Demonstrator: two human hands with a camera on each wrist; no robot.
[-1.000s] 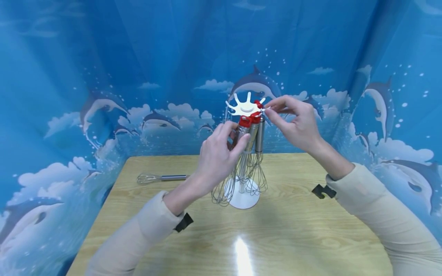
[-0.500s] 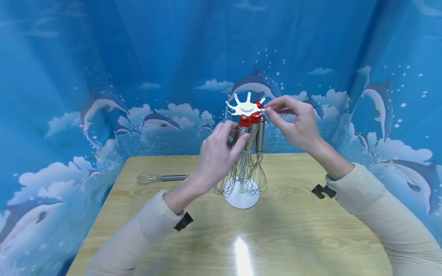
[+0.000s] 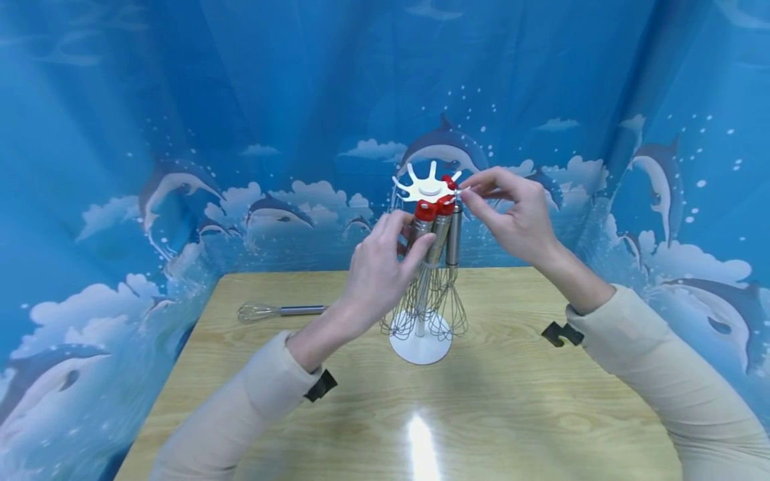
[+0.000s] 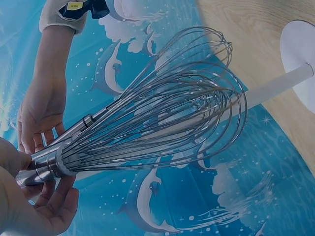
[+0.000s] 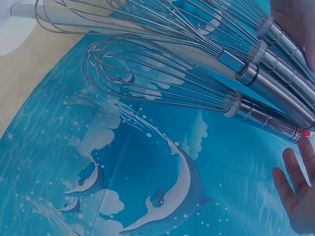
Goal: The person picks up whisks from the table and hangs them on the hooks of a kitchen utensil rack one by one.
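Note:
A white rotating utensil stand [image 3: 416,192] with curved prongs holds several steel whisks by their ends, some of them with red caps. My left hand [image 3: 380,267] grips the steel handle of a red-capped whisk [image 3: 424,212] at the front of the stand, its thumb on the near side. In the left wrist view that whisk's wires [image 4: 162,142] overlap those of its neighbours. At the right of the stand top, my right hand [image 3: 520,217] pinches the end of a prong between thumb and forefinger. Below it hangs another whisk [image 3: 454,244]. Whether the gripped whisk's cap sits on a prong I cannot tell.
Another whisk [image 3: 301,310] lies on the wooden table [image 3: 511,401], left of the stand, its handle end hidden behind my left arm. The stand's round white base [image 3: 421,351] rests on the table. A blue dolphin-print curtain [image 3: 337,100] surrounds the back and sides.
The lower wires of the whisk in my left hand have swung right, closer to the stand's pole. Its red cap has shifted slightly. My right hand stays at the prong.

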